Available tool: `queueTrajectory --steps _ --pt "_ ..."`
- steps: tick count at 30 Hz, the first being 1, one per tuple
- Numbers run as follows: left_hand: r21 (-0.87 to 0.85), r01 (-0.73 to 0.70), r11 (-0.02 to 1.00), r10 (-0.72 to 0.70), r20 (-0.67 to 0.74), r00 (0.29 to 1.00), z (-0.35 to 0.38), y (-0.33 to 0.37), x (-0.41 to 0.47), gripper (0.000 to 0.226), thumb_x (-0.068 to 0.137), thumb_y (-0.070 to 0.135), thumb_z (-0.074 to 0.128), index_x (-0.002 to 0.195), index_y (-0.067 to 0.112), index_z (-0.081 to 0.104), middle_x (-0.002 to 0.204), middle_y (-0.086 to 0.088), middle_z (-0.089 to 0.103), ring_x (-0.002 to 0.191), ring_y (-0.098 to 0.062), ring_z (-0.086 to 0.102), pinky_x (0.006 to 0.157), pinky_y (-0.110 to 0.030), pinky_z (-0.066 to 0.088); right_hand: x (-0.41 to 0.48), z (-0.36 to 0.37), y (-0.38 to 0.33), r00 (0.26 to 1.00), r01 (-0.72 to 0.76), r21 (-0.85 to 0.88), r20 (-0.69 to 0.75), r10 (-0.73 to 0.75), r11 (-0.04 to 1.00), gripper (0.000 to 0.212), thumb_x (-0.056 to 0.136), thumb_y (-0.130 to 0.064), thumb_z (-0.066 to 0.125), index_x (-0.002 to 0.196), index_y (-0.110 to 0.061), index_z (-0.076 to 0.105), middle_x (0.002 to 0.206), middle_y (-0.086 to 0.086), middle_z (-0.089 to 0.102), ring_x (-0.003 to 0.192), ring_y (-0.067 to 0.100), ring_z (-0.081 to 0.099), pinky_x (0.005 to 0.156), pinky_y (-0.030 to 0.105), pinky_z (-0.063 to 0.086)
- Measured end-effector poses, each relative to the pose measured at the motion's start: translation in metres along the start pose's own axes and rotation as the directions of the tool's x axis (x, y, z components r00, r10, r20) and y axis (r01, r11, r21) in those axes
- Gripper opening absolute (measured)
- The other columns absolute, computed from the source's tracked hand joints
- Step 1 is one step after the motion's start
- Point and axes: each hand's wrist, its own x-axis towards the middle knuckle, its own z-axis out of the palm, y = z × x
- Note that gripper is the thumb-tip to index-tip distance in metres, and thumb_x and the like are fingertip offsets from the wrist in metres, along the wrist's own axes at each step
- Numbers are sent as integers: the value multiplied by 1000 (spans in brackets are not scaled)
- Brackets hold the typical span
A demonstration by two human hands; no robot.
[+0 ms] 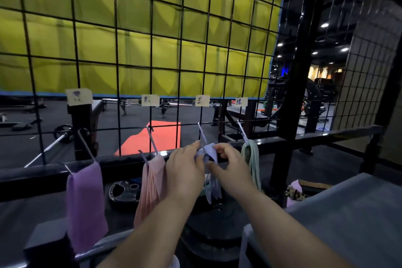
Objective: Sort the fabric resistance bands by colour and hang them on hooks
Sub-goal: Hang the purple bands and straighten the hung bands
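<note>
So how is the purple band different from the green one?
The purple band hangs on the far-left hook; the green band on the far-right hook. The purple band hangs wide and flat; the green band is bunched up and narrow. Both dangle from hooks on the wire grid.

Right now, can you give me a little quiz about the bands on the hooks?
1. True or false: the mint-green fabric bands hang on the rightmost metal hook.
2. What colour is the fabric band pinched by the left hand and right hand? A purple, B pale blue, C pink.
3. How many paper labels are stuck on the black wire grid?
Key: 1 true; 2 B; 3 four.
</note>
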Motion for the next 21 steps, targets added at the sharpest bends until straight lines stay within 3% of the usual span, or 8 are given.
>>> queueTrajectory --steps 3,8,11,15,21 --pt "18 -40 999 41 -6 999 1 -3 3 35 91 15 57 125 20 65 116 -2 67 113 -23 56 95 -38 45 5 0 0 999 1 11 -44 -1 1000 18 91 -25 65 102 -37 58 109 -10 57 101 0 55 77 10 41" --pt "-38 -110 993 109 -11 994 3 -7 4 25 89 15 57 108 25 71 94 2 69 91 -22 60 78 -35 48 10 -2 -1 993 96 -70 -67 -101 993 9 93 -20 61 87 -19 68 97 -12 61 98 -6 48 74 5 36" --pt "-78 -110 991 110 -5 994 3 -5 4 25 91 14 56 111 22 70 100 4 66 93 -17 57 79 -29 43 14 -4 -1 989 130 -129 -50 -138 983 10 92 -22 62 85 -20 69 95 -6 61 97 -8 47 76 3 33" --pt "-225 -29 974 35 26 999 3 2 5 25 92 9 59 111 21 69 109 7 56 74 1 51 70 -2 34 18 -6 -2 990 113 -180 -61 -125 977 9 91 -22 63 85 -18 69 95 -1 58 93 -5 49 72 4 34" --pt "-337 68 939 -64 22 998 6 5 2 28 88 4 59 108 21 70 109 5 57 71 2 53 64 0 36 21 -6 -11 989 110 -298 -65 -135 948 19 92 -28 61 78 -16 64 89 -3 55 81 2 44 67 5 32"
